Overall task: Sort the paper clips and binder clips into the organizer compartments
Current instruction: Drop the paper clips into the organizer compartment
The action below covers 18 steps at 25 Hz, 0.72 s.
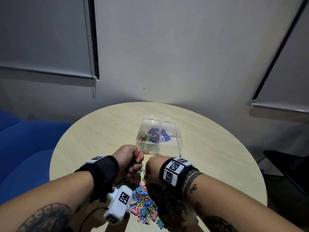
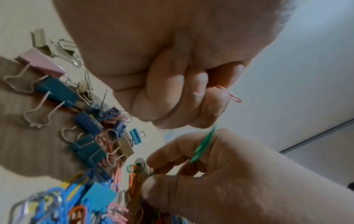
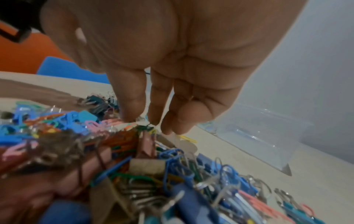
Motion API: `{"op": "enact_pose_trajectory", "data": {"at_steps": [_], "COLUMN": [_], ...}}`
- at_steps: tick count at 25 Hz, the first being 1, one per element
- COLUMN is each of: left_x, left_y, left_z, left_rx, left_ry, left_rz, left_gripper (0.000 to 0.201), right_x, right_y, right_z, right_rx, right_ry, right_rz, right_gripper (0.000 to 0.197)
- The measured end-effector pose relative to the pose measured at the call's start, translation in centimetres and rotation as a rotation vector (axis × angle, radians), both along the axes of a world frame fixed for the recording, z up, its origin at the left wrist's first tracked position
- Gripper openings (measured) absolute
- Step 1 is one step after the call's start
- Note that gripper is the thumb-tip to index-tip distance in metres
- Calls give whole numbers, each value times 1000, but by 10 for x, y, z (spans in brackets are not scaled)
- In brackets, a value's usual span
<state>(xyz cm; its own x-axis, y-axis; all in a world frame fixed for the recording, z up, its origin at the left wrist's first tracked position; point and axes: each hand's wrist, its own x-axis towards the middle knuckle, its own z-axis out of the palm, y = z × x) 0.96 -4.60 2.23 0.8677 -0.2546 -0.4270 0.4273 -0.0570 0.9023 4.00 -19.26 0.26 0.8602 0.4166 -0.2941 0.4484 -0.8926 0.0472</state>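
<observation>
Left hand [image 1: 128, 159] pinches a pink wire paper clip [image 2: 230, 94]; right hand [image 2: 220, 174] (fingers curled) pinches a green wire paper clip [image 2: 203, 145] over the heap.

The right hand [image 3: 172, 60] reaches down over a mixed pile of paper clips and binder clips [image 3: 134, 166] on the tabletop [image 3: 239, 159], its fingers [image 3: 132, 104] pointing down, tips touching a dark green paper clip [image 3: 145, 128] atop the pile; a clear organizer [image 3: 268, 136] stands beyond, nearer the tabletop's far edge
</observation>
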Motion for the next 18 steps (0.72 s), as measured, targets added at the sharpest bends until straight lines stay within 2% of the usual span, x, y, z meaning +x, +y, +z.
{"op": "enact_pose_trajectory", "data": {"at_steps": [4, 8, 10, 15, 18], "left_x": [2, 2, 0, 1, 6], "left_y": [0, 1, 5, 12, 12], "left_z": [-6, -12, -11, -15, -21], "left_rx": [5, 140, 179, 193, 199], "left_ry": [38, 33, 24, -22, -45], "left_rz": [21, 54, 51, 45, 64], "left_gripper": [21, 37, 34, 13, 17], "right_x": [-1, 2, 0, 3, 4], "right_y": [1, -2, -3, -7, -10], "right_z": [-8, -5, -1, 1, 11], "right_rx": [4, -24, -15, 241, 376], "right_ry": [10, 35, 40, 95, 166], "right_rz": [-42, -22, -4, -131, -195], "right_gripper": [31, 29, 28, 13, 9]}}
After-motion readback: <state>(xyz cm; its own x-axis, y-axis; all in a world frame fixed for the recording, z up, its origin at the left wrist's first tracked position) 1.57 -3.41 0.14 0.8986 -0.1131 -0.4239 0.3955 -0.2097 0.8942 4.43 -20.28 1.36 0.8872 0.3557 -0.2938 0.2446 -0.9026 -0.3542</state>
